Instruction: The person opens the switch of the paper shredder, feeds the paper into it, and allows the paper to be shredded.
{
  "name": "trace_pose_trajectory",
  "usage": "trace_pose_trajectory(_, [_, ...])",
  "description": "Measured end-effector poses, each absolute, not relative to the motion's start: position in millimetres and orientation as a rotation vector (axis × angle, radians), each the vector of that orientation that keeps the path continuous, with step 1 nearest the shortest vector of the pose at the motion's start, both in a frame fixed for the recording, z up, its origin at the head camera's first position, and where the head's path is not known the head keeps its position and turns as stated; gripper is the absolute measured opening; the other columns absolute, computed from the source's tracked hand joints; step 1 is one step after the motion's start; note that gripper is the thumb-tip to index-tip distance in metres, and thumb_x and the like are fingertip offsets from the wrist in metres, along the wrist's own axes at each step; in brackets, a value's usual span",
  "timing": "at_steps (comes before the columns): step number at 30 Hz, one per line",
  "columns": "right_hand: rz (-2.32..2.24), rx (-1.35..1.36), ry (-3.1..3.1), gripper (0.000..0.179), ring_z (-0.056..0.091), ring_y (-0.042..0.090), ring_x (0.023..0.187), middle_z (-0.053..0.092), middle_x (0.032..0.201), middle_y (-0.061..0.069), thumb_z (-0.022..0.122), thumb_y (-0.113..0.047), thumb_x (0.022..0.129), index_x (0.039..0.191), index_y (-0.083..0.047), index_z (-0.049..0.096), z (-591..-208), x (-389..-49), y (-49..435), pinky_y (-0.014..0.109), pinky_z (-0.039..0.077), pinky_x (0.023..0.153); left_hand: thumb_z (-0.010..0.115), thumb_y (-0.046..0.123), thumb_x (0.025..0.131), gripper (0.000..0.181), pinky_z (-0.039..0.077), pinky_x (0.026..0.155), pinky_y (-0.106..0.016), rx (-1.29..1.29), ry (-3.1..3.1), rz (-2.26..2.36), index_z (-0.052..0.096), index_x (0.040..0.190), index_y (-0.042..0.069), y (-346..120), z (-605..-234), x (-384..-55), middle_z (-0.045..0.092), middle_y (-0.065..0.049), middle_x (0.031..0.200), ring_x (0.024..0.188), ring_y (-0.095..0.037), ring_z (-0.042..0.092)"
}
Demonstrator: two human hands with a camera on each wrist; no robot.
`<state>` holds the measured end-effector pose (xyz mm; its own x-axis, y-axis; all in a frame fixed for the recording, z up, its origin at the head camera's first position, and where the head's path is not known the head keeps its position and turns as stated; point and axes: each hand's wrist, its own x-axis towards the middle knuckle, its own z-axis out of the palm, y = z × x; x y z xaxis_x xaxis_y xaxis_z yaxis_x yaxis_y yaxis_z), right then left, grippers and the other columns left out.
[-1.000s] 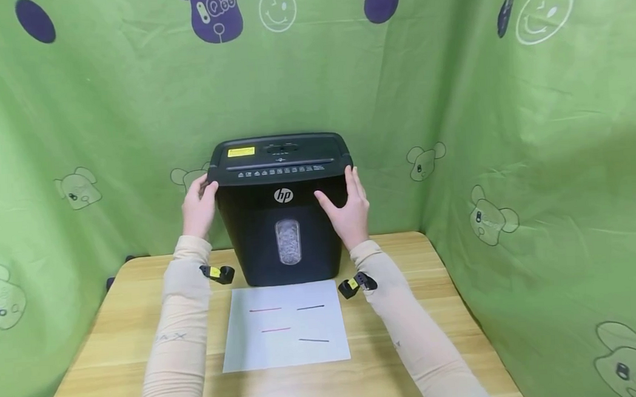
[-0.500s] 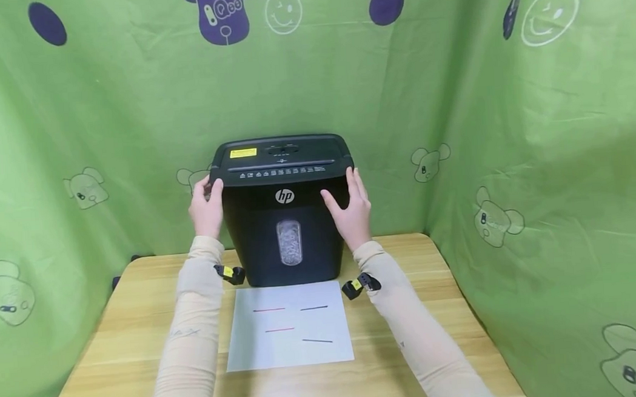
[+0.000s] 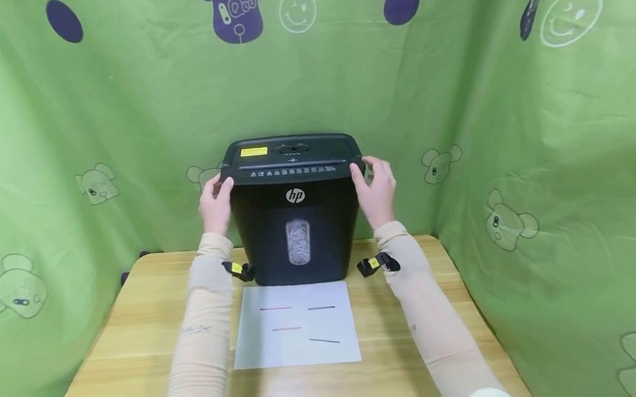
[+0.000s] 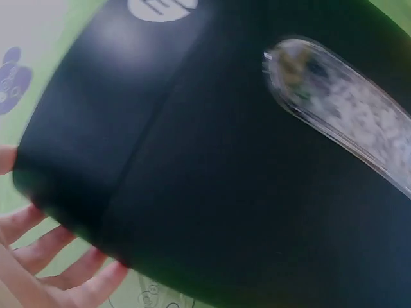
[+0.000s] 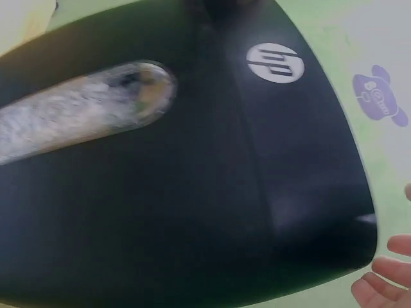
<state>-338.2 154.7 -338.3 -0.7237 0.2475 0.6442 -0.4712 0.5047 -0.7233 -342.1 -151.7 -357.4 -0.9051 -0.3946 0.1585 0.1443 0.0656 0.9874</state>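
Fingers (image 3: 220,186) flank shredder (image 3: 296,224); paper (image 3: 295,324) nearby.

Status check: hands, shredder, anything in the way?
Left hand and right hand open, flanking shredder just under its head. Shredder upright on table. Lined paper sheet flat in front, nothing blocking.

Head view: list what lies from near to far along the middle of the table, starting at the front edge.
Bare wooden table → white sheet of paper with short coloured lines → black paper shredder, with the left hand and right hand on its sides → green printed cloth backdrop.
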Motion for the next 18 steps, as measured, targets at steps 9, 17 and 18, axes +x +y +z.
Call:
trace_pose_trajectory(9, [1.223,0.262,-2.115,0.036,0.065,0.033,0.109,0.068,0.115,0.022,0.069,-0.023,0.097,0.120,0.005,0.067,-291.8,-349.2,141.9,0.040,0.055,0.098,0.067,0.035,0.099,0.059,0.046,0.110,-0.046,0.192,-1.983,-2.160,0.047,0.150,0.015,-168.7,-349.3,-338.2,0.050,-0.010,0.154,0.129,-0.030,0.054])
trace_pose_trajectory(17, [1.161,0.322,-2.198,0.033,0.067,0.029,0.106,0.072,0.114,0.018,0.069,-0.025,0.097,0.117,0.001,0.071,-258.4,-362.1,118.9,0.037,0.052,0.099,0.068,0.034,0.098,0.064,0.045,0.112,-0.050,0.134,-2.040,-2.207,0.043,0.153,0.014,-178.3,-345.4,-337.4,0.046,-0.011,0.157,0.137,-0.034,0.050])
trace_pose_trajectory(18, [1.155,0.329,-2.211,0.033,0.067,0.028,0.106,0.072,0.114,0.017,0.068,-0.025,0.097,0.117,0.000,0.071,-254.4,-364.0,115.9,0.037,0.052,0.100,0.068,0.034,0.098,0.064,0.046,0.112,-0.050,0.125,-2.042,-2.210,0.043,0.153,0.014,-178.8,-344.6,-337.6,0.046,-0.011,0.157,0.137,-0.035,0.050])
